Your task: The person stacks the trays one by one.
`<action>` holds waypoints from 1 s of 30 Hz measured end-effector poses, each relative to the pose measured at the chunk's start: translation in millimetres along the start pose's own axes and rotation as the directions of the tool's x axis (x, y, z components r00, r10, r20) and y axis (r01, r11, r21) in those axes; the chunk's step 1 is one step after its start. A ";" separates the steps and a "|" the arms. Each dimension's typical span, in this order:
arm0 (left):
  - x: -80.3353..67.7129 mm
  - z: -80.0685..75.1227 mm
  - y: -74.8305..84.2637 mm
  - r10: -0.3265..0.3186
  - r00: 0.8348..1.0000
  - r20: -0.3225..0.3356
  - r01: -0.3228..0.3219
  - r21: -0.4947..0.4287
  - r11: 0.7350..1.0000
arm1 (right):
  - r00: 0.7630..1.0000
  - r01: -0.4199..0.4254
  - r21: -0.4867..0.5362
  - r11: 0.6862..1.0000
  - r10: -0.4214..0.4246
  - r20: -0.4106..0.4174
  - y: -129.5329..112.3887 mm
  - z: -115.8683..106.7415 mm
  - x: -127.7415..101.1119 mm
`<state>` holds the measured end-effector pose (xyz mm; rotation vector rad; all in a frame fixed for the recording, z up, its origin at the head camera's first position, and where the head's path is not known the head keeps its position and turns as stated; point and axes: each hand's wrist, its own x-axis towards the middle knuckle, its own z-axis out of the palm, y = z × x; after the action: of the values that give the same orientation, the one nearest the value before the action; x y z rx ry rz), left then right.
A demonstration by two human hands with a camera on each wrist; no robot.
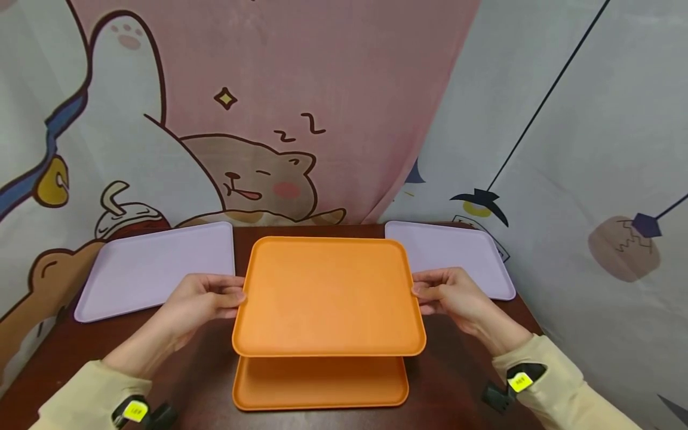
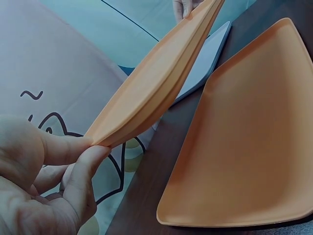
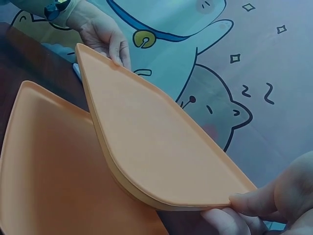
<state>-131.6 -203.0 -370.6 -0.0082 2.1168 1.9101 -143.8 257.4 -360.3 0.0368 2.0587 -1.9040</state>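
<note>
Both hands hold an orange tray (image 1: 329,295) up by its two short sides. My left hand (image 1: 204,300) pinches its left rim between thumb and fingers, and my right hand (image 1: 450,294) pinches the right rim. In the left wrist view, the edge of the held tray (image 2: 156,81) shows layered lines. Another orange tray (image 1: 321,388) lies flat on the table below, its far part hidden by the raised one in the head view. The left wrist view shows a gap between the held tray and the lower orange tray (image 2: 244,132).
A pale lilac tray (image 1: 161,266) lies at the back left of the dark brown table (image 1: 201,370). A second lilac tray (image 1: 448,251) is at the back right, partly behind the raised orange one. A printed cloth (image 1: 344,119) hangs behind the table.
</note>
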 end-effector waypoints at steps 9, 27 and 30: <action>-1.2 0.5 -6.7 -0.015 1.000 0.000 0.015 0.004 1.000 | 1.000 -0.005 0.016 1.000 0.005 0.007 5.7 1.5 -1.8; -6.2 -1.2 -18.2 -0.017 1.000 0.009 0.018 -0.015 1.000 | 1.000 -0.012 0.006 1.000 0.011 0.025 20.3 4.9 -1.2; -7.3 -0.3 -19.3 -0.019 1.000 0.011 0.019 -0.017 1.000 | 1.000 -0.017 0.002 1.000 0.017 0.022 21.8 4.3 -1.9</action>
<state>-120.9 -207.0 -387.8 -0.0217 2.0858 1.9129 -135.7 255.8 -381.0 0.0337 2.0355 -1.8885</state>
